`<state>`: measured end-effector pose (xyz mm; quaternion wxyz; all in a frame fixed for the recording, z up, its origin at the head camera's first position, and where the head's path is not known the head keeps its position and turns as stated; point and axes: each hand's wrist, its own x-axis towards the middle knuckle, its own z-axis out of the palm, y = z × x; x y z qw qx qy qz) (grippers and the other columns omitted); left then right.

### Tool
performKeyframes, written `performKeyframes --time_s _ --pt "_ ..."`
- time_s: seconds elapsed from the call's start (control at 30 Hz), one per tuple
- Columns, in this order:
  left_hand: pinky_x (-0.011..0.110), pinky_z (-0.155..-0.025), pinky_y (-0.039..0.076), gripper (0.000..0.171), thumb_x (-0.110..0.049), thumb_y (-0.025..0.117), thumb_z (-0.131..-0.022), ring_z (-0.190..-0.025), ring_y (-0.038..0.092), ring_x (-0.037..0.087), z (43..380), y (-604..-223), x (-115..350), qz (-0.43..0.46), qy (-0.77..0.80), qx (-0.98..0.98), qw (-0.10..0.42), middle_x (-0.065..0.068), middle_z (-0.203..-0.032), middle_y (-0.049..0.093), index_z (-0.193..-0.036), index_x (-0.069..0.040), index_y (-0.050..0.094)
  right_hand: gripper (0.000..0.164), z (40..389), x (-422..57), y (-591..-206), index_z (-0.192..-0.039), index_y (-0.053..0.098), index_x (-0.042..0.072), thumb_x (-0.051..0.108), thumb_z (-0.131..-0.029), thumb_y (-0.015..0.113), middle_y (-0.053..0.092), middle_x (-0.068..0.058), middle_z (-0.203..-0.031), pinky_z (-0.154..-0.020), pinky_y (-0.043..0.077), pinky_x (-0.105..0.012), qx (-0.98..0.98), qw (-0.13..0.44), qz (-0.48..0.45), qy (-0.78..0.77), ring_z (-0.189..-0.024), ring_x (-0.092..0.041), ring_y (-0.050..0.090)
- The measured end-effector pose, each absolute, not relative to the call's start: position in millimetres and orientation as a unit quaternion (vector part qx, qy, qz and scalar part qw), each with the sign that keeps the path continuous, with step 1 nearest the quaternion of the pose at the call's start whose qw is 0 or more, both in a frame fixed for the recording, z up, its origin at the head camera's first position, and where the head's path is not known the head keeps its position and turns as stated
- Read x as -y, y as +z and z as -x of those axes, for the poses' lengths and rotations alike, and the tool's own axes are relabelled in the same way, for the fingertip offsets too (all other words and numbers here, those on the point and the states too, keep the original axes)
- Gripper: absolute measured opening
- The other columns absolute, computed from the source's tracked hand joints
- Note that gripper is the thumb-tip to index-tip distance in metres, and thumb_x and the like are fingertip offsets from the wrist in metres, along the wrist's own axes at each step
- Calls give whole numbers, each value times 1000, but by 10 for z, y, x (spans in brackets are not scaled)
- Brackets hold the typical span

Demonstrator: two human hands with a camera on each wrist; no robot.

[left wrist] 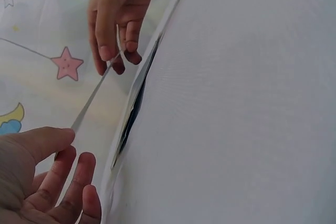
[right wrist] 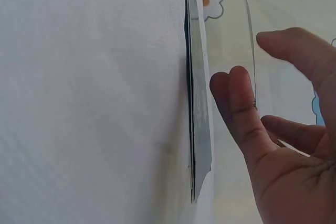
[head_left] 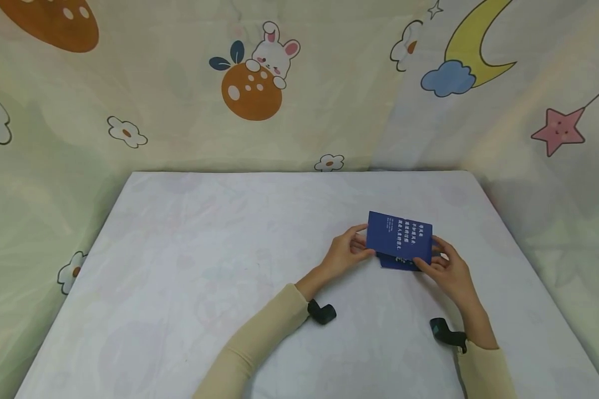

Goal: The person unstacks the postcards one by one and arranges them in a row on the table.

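A dark blue card [head_left: 398, 235] with white vertical lettering is raised off the table, seen almost edge-on in the left wrist view. At its left edge my left hand [head_left: 343, 252] pinches it between thumb and fingers. My right hand [head_left: 449, 274] holds the opposite edge, thumb over the lower right corner and fingers behind. Under it, mostly covered in the head view, shows a second dark blue piece [head_left: 396, 264]. Both wrist views show this from the side as a thin stack of flat cards or booklets [right wrist: 191, 87] lying on the table.
A white cloth-covered table [head_left: 204, 266] spreads around the hands, wider to the left. Behind and beside it hangs a patterned curtain [head_left: 169, 66]. Each wrist carries a small black camera [head_left: 322, 312] close above the tabletop.
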<state>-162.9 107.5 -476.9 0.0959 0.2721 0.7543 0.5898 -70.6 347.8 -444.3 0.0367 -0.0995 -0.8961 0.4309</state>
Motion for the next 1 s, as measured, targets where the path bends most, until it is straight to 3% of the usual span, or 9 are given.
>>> performKeyframes --time_s 0.27,0.5,0.57,1.0 --pt "17 -75 49 63 -12 76 -85 -94 67 15 1649 -4750 -970 -274 560 -777 88 10 -108 69 -141 -6 48 80 719 -3382 -4421 -148 27 -8 14 -87 74 39 -27 -130 -67 45 -5 896 36 86 433 -83 9 48" --pt "17 -76 49 61 -8 76 -85 -98 66 20 1644 -4726 -855 -277 542 -791 66 11 -110 63 -140 -3 49 76 736 -3277 -4439 -147 30 -8 13 -88 73 43 -29 -128 -72 40 0 910 45 79 405 -103 -32 56" --pt "18 -78 49 61 -6 76 -84 -98 66 19 1639 -4723 -814 -276 536 -796 60 11 -110 61 -139 -3 50 74 742 -3245 -4451 -146 32 -8 10 -87 73 45 -30 -128 -72 39 0 911 47 73 403 -104 -38 56" --pt "24 -86 50 63 -8 77 -84 -99 65 20 1636 -4631 -496 -282 502 -816 43 10 -109 61 -140 -1 48 75 846 -3023 -4421 -143 34 -12 1 -82 76 48 -29 -123 -67 43 -5 917 42 24 395 -90 -27 58"
